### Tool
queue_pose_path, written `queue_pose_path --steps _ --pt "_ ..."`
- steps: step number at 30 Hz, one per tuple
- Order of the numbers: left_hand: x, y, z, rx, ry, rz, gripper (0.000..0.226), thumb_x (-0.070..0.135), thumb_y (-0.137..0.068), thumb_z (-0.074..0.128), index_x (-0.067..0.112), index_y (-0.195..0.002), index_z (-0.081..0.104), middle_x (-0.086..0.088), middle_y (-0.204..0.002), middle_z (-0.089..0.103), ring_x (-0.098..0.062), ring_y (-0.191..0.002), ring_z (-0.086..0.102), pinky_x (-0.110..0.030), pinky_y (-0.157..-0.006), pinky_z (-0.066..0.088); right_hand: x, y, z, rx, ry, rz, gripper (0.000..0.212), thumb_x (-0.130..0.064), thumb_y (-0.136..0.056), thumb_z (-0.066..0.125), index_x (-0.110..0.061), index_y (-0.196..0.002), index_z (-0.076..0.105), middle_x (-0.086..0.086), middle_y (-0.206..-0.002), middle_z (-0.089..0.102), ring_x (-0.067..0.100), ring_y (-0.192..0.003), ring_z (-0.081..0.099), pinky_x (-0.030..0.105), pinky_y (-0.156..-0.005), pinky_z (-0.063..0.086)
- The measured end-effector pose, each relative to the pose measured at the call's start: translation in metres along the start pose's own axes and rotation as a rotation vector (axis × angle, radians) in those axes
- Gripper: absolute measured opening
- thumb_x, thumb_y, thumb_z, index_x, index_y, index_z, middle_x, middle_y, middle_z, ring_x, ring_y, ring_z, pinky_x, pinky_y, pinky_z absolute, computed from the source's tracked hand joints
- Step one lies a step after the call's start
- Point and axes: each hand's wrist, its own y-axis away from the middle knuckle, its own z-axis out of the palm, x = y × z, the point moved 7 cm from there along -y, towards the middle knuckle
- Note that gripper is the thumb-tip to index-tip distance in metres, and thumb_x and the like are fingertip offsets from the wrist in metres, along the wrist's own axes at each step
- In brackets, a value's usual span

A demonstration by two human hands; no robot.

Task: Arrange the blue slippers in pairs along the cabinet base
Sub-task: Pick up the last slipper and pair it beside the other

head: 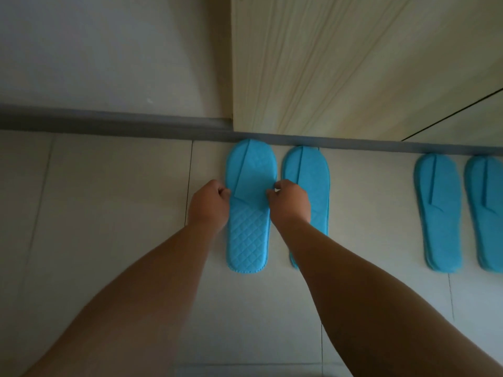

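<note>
A flat blue slipper [249,235] with a quilted insole lies on the floor, its toe touching the grey cabinet base [353,144]. My left hand [209,204] pinches its left edge and my right hand [290,204] pinches its right edge, both at the strap's opening. A second blue slipper [307,170] lies right beside it, partly hidden under my right hand and forearm. Further right, another pair lies toe-first against the base: one slipper [438,213] and one slipper [487,213] cut by the frame edge.
A light wood cabinet [353,63] rises above the base. A pale wall [109,50] with a grey skirting [109,123] runs to the left. The floor is light tile [109,200].
</note>
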Motion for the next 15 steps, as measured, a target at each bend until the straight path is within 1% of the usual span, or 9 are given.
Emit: queue_pose_path --steps 2,4,6,10,12,15 --pt "-0.003 -0.001 0.004 -0.003 -0.021 0.000 0.020 0.023 -0.095 0.051 0.008 -0.100 0.064 -0.015 -0.101 0.069 -0.032 -0.094 0.063 -0.032 -0.076 0.045 0.004 -0.003 0.005 -0.006 0.001 0.009 0.023 -0.021 -0.093 0.054 -0.009 -0.109 0.064 0.011 -0.103 0.067 0.032 -0.098 0.062 0.029 -0.071 0.040" --pt "-0.005 -0.001 0.006 -0.005 -0.039 -0.004 0.020 0.024 -0.096 0.051 0.008 -0.099 0.064 -0.015 -0.099 0.069 -0.032 -0.092 0.063 -0.033 -0.075 0.046 0.006 -0.005 0.009 -0.007 0.001 0.013 0.021 -0.020 -0.091 0.053 -0.009 -0.105 0.065 0.010 -0.094 0.065 0.032 -0.094 0.063 0.030 -0.070 0.044" --pt "-0.007 -0.002 0.008 -0.007 -0.052 -0.002 0.021 0.024 -0.096 0.050 0.008 -0.098 0.063 -0.014 -0.097 0.069 -0.031 -0.090 0.063 -0.035 -0.075 0.047 0.005 -0.008 0.011 -0.007 0.001 0.008 0.021 -0.019 -0.090 0.053 -0.009 -0.104 0.065 0.009 -0.094 0.065 0.031 -0.090 0.062 0.032 -0.070 0.046" --pt "-0.005 -0.007 0.009 0.000 -0.057 0.008 0.020 0.024 -0.096 0.051 0.008 -0.094 0.063 -0.013 -0.093 0.069 -0.031 -0.088 0.063 -0.036 -0.075 0.048 0.004 -0.015 0.013 0.003 0.011 0.000 0.018 -0.020 -0.089 0.053 -0.010 -0.097 0.065 0.012 -0.093 0.066 0.032 -0.084 0.060 0.031 -0.067 0.044" --pt "-0.003 -0.007 0.009 0.008 -0.071 0.011 0.020 0.024 -0.095 0.051 0.009 -0.090 0.062 -0.012 -0.091 0.068 -0.029 -0.084 0.061 -0.034 -0.072 0.046 0.005 -0.018 0.014 -0.007 0.035 -0.001 0.016 -0.020 -0.089 0.053 -0.010 -0.093 0.064 0.011 -0.088 0.064 0.033 -0.084 0.061 0.031 -0.065 0.042" --pt "-0.004 -0.006 0.010 0.006 -0.089 0.013 0.020 0.025 -0.096 0.050 0.009 -0.088 0.061 -0.010 -0.087 0.067 -0.027 -0.081 0.061 -0.033 -0.069 0.045 0.007 -0.021 0.016 -0.015 0.048 0.018 0.012 -0.016 -0.088 0.051 -0.010 -0.085 0.062 0.008 -0.078 0.059 0.030 -0.075 0.058 0.030 -0.062 0.040"
